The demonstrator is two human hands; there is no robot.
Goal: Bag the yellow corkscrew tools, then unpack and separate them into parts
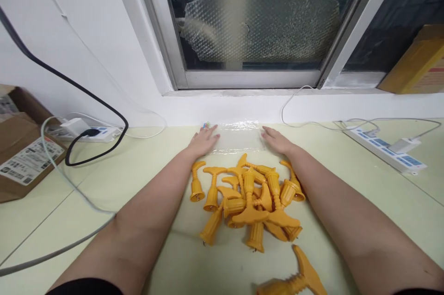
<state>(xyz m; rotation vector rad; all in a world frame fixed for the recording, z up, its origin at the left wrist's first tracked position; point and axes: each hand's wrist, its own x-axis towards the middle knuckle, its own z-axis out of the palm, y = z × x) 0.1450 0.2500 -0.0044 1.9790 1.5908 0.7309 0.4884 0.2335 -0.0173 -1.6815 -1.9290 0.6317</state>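
Observation:
Both arms reach forward across the pale green table. My left hand (204, 140) rests with fingers spread at the left edge of a clear plastic sheet or bag (237, 140) near the wall. At its right edge lies my right hand (276, 139), fingers apart and holding nothing. Between my forearms is a pile of yellow plastic pieces (249, 184) with T-shaped handles, ribbed necks and bell-shaped ends. A separate yellow piece (301, 276) lies nearer to me. Small colourful items (206, 125) show just behind my left fingers, too small to make out.
On the left are a cardboard box (27, 156), a power strip (104, 134) and a black cable (93, 91). Another power strip (388, 149) with white cables lies at right. A window (249, 80) stands behind the table.

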